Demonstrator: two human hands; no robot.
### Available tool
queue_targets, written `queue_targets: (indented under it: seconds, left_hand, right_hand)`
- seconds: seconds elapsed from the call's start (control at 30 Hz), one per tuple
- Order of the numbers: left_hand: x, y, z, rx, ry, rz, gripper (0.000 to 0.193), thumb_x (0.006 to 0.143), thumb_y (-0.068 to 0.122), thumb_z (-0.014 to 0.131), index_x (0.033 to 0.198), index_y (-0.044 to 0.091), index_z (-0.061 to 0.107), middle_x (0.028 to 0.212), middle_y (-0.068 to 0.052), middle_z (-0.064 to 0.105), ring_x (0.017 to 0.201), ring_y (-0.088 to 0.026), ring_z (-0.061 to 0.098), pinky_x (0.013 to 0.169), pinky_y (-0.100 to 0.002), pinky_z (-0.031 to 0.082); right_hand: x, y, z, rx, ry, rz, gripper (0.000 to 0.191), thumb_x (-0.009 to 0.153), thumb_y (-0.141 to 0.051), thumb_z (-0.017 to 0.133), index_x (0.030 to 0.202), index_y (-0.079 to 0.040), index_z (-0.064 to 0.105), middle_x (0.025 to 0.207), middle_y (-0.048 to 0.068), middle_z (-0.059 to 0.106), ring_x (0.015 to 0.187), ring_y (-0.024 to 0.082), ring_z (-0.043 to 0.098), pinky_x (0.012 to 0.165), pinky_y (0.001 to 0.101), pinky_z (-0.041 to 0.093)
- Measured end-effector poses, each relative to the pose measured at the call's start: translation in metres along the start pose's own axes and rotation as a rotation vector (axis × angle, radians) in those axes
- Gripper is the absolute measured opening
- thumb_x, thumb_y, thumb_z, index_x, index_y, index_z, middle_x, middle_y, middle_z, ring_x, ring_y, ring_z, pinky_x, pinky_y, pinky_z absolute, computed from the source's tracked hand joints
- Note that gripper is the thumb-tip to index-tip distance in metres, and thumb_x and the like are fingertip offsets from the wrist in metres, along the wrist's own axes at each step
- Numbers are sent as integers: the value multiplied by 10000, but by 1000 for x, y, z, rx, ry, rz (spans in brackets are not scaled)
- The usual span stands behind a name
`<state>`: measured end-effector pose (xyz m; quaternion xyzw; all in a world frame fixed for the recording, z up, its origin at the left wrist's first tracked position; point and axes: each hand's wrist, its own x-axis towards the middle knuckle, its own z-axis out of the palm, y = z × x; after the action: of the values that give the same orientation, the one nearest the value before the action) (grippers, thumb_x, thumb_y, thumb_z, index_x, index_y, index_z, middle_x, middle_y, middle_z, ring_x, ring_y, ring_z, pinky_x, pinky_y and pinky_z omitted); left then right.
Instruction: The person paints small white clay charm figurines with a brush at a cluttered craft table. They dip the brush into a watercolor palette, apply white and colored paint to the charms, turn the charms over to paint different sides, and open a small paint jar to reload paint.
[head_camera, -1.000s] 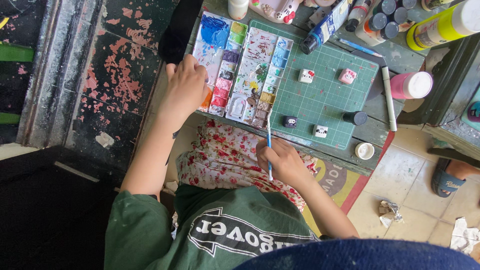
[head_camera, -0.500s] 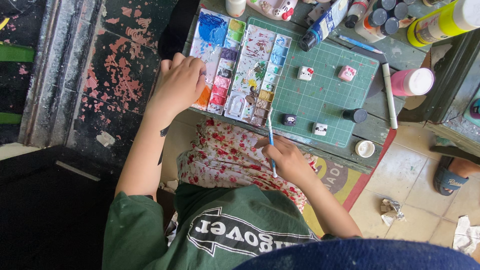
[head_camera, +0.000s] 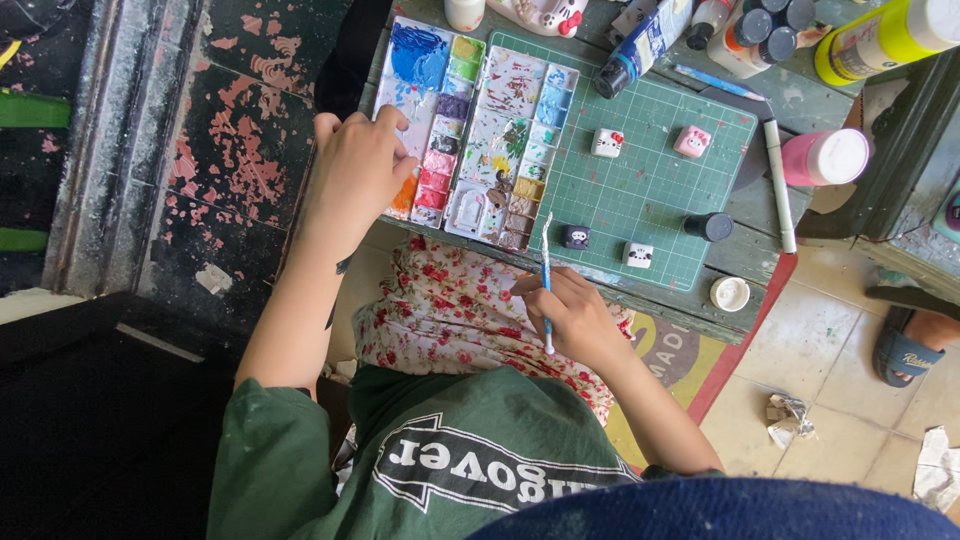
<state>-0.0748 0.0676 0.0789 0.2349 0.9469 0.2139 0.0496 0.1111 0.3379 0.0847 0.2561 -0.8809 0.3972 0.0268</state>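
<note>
The paint palette (head_camera: 470, 130), a long white tray with wells of blue, green, purple, pink, orange and yellow paint and a smeared mixing area, lies at the near left edge of the worn green table (head_camera: 760, 240), just left of the green cutting mat (head_camera: 650, 190), its right part overlapping the mat's edge. The left hand (head_camera: 355, 175) rests on the palette's left side with fingers curled together, covering some of the pink and orange wells and holding the tray at its edge. The right hand (head_camera: 575, 315) is below the table edge, over the red-flowered cloth (head_camera: 450, 310) on the lap, its fingers closed around a thin blue-handled paintbrush (head_camera: 546, 280) that stands nearly upright in view, the bristle tip just reaching the palette's lower right corner.

On the mat sit four small painted figures: a white one (head_camera: 606, 143) and a pink one (head_camera: 692, 141) farther away, a dark one (head_camera: 574, 237) and another white one (head_camera: 637, 255) near the edge. A black-capped jar (head_camera: 709, 227) stands just off the mat's right side, a white pen (head_camera: 779, 185) lies beside it, and a small white lid (head_camera: 730, 293) sits at the table's near edge.
</note>
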Motion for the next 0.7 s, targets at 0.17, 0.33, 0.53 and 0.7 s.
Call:
queue_targets:
  seconds: [0.17, 0.33, 0.53, 0.7]
  left_hand:
    - [7, -3, 10, 91, -27, 6, 262, 931, 127, 728, 1147, 44, 605, 820, -91, 729, 876, -281, 685, 846, -430, 396]
    - [10, -24, 29, -49, -23, 36, 195, 971, 114, 672, 1108, 42, 554, 853, -100, 740, 846, -305, 722, 798, -466, 437]
    - [12, -51, 47, -363, 19, 76, 218, 1002, 103, 689, 1127, 30, 525, 944, -92, 733, 884, -234, 758, 757, -381, 535]
    - [10, -50, 34, -470, 29, 49, 269, 986, 90, 724, 1196, 21, 571, 964, -78, 739, 883, -185, 755, 756, -311, 583]
  right_hand:
    - [0, 0, 0, 6, -2, -8, 282, 741, -33, 700, 831, -93, 439, 1059, 62, 692, 931, 299, 670, 822, 422, 520]
    - [-2, 2, -2, 7, 1, -13, 282, 732, -36, 696, 831, -89, 438, 1052, 56, 690, 886, 290, 663, 801, 415, 513]
    - [-1, 0, -2, 11, -8, -10, 269, 744, -45, 686, 827, -93, 435, 1053, 50, 689, 867, 281, 659, 797, 410, 510]
    - [-1, -1, -2, 23, -8, -1, 255, 750, -63, 681, 815, -103, 437, 1040, 40, 682, 872, 274, 660, 805, 402, 512]
